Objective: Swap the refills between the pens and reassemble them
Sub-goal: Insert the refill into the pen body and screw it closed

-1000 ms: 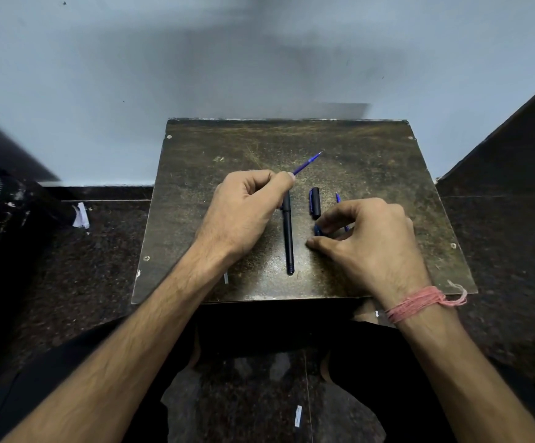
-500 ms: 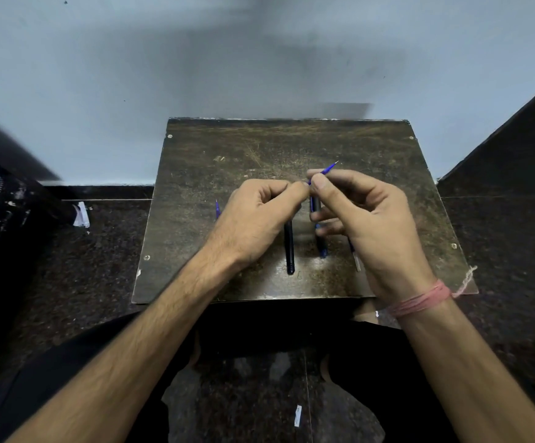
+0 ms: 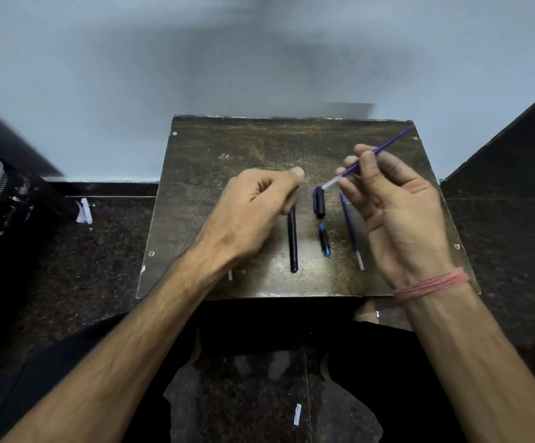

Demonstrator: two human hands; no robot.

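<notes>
Blue refill point(image 3: 375, 152) pinched in right hand point(image 3: 397, 215) fingers, pale end aimed down-left toward black barrel point(image 3: 292, 241) gripped under left hand point(image 3: 253, 212).

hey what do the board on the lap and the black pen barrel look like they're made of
The board looks like worn laminated wood or hardboard: a dark, scuffed, scratched face with pale chipped edges and small screws at the rim. The black pen barrel, its top under the left hand, looks like smooth plastic with a faint sheen.
</notes>
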